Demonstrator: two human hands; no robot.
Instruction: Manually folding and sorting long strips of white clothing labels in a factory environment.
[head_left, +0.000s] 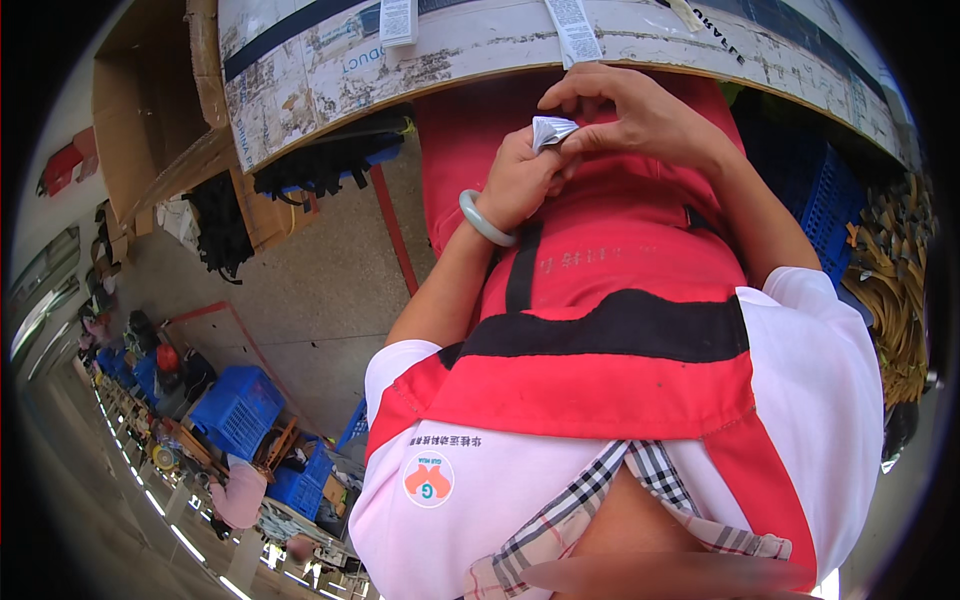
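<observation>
A small stack of white labels (551, 131), its edges fanned, stands up out of my left hand (520, 182). The fingers of that hand are wrapped round its lower part, and a pale bangle circles the wrist. My right hand (640, 115) meets the stack from the other side, its thumb pressed at the edge and its fingers curled above. Both hands are in front of my red apron (600, 225), just short of the table's edge. On the table (480, 45) lie a pile of white printed labels (398, 22) and a long white label strip (574, 30).
An open cardboard box (150, 110) stands left of the table. Black straps (330, 165) hang beneath the table edge. A blue crate (830, 205) and a heap of brown strips (890, 290) are at the right. Blue baskets (238, 408) and a person in pink (238, 493) appear farther left.
</observation>
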